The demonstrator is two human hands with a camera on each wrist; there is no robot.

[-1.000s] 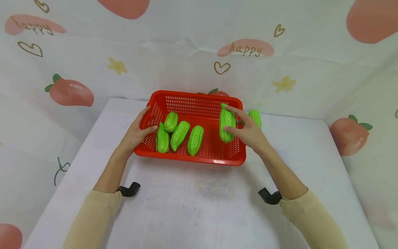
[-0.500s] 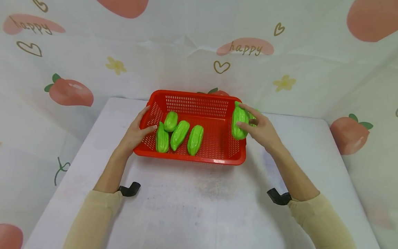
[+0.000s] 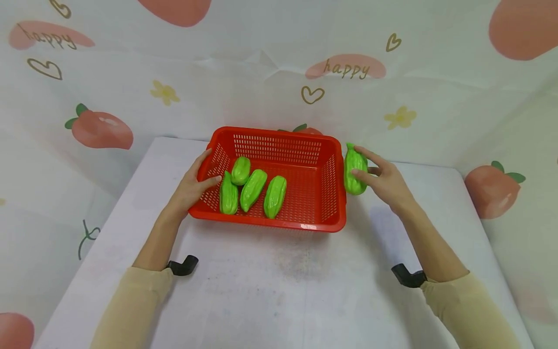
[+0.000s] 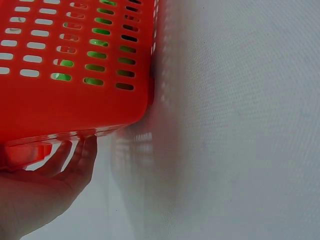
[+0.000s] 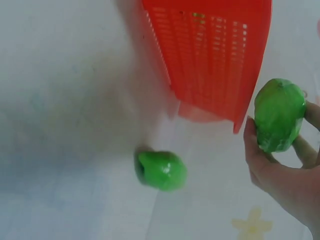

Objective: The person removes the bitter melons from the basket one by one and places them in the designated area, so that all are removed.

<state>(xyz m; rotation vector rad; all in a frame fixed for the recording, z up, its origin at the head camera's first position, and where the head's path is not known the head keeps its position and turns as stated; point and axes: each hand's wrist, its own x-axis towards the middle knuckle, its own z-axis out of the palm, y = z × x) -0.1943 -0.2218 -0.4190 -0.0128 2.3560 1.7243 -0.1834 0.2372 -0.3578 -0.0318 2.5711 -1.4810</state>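
Green and ridged, a gourd (image 3: 353, 162) is pinched between thumb and fingers of the right hand (image 3: 389, 183), on that hand's left side, just outside the red basket (image 3: 266, 223). Below the same hand, a loose gourd (image 5: 166, 171) lies on the table (image 3: 261, 286). The left hand (image 3: 188, 188) grips the basket's rim; four gourds (image 3: 274, 198) lie inside, to its right.

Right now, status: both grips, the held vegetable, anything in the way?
Left grip holding red basket, left side. Right grip holding green vegetable outside basket, right side. Second vegetable on table nearby; nothing visibly blocking.
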